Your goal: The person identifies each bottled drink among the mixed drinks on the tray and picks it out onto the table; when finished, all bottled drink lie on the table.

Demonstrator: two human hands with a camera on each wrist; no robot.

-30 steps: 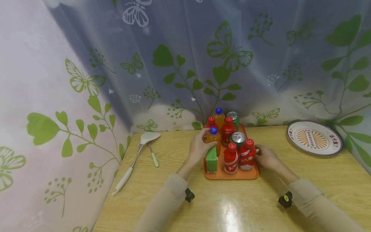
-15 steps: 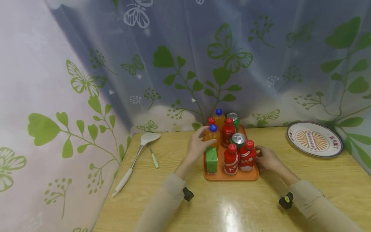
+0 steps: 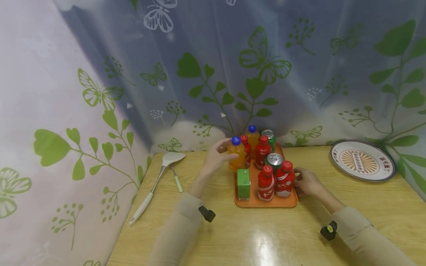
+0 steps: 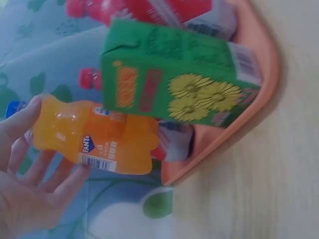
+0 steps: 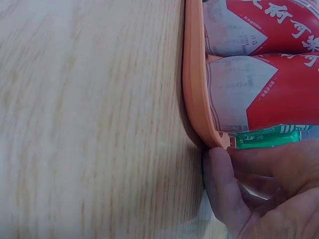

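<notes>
My left hand (image 3: 215,159) holds an orange soda bottle (image 4: 99,134) with a blue cap, thumb and fingers curled round its upper part. In the left wrist view the bottle overlaps the edge of the orange tray (image 3: 266,204), next to a green drink carton (image 4: 174,74). My right hand (image 5: 269,184) grips the tray's right rim with thumb and fingers, beside a red bottle (image 3: 284,181). Another red bottle (image 3: 266,184) stands at the tray's front. Further back are more red bottles, a second orange bottle (image 3: 252,138) and green cans (image 3: 274,159).
On the table (image 3: 199,229), a spatula (image 3: 151,192) and a small fork-like utensil (image 3: 177,180) with a pale green handle lie to the left. A patterned plate (image 3: 362,160) rests at the right. A printed curtain (image 3: 213,74) hangs right behind the tray.
My left hand has moved left with the orange soda bottle, from behind the carton to the tray's left edge. A red bottle behind it now shows more. The right hand stays on the rim.
</notes>
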